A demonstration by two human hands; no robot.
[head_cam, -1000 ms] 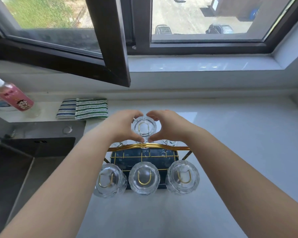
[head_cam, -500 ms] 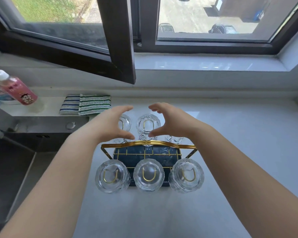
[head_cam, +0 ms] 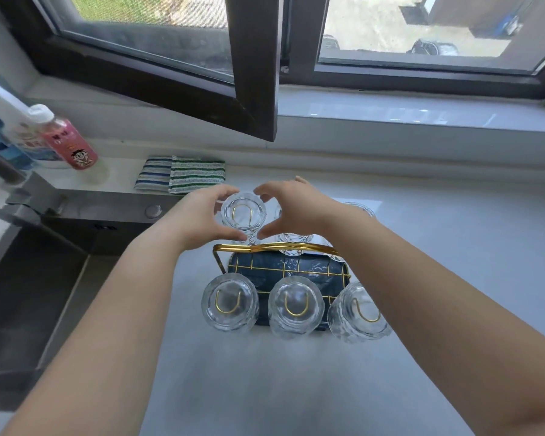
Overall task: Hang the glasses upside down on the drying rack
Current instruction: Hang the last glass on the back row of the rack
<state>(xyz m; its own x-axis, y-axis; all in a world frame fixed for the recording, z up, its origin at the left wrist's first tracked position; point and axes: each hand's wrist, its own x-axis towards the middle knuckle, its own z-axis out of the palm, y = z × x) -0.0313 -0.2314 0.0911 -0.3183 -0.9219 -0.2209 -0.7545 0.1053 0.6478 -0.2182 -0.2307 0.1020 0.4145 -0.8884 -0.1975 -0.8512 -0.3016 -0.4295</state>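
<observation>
A gold wire drying rack (head_cam: 274, 247) with a dark blue tray (head_cam: 296, 268) stands on the white counter. Three clear glasses hang upside down on its near pegs: left (head_cam: 230, 305), middle (head_cam: 296, 306), right (head_cam: 357, 313). In the far row, another upturned glass (head_cam: 243, 212) sits on the left peg. My left hand (head_cam: 199, 219) and my right hand (head_cam: 293, 205) cup it from both sides, fingertips on its wall. Behind my right hand, a far middle glass (head_cam: 291, 245) and a far right glass (head_cam: 361, 209) are partly hidden.
A dark sink (head_cam: 29, 294) lies to the left, with bottles (head_cam: 71, 146) at its back corner. Folded striped cloths (head_cam: 183, 178) lie behind the rack. An open window sash (head_cam: 255, 89) juts out over the counter above my hands.
Both hands let go of the far middle glass, opened, and moved left to close around the far left glass. The view has shifted slightly.
</observation>
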